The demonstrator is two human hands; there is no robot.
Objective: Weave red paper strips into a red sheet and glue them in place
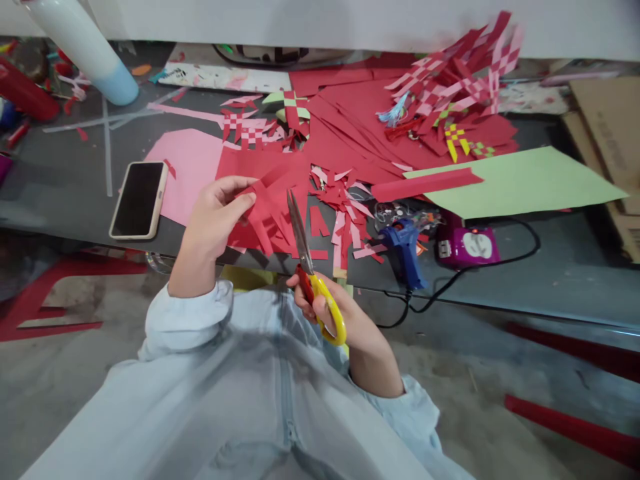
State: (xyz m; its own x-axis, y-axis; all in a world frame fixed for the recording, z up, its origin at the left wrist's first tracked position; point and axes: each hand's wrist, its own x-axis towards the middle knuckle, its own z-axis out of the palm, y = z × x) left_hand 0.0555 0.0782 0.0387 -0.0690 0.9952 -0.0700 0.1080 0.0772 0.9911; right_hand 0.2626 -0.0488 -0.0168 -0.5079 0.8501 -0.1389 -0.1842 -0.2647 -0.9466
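Between thumb and fingers, my left hand (220,210) pinches a red paper piece cut into strips (267,207), held above the table's near edge. My right hand (320,307) grips a pair of scissors (303,243) with yellow and red handles. Their blades point away from me, close together, just right of the paper strips. Beneath the held piece lies a red paper sheet (235,167), overlapping a pink sheet (185,157). Red and pink paper scraps (345,200) are heaped to the right of the blades.
A phone (140,200) lies at left, a white-blue bottle (95,53) behind it. Woven paper strips (450,73) pile up at back right, near a green sheet (520,180). A blue glue gun (403,247) and a purple power socket (467,247) with a black cable sit at right.
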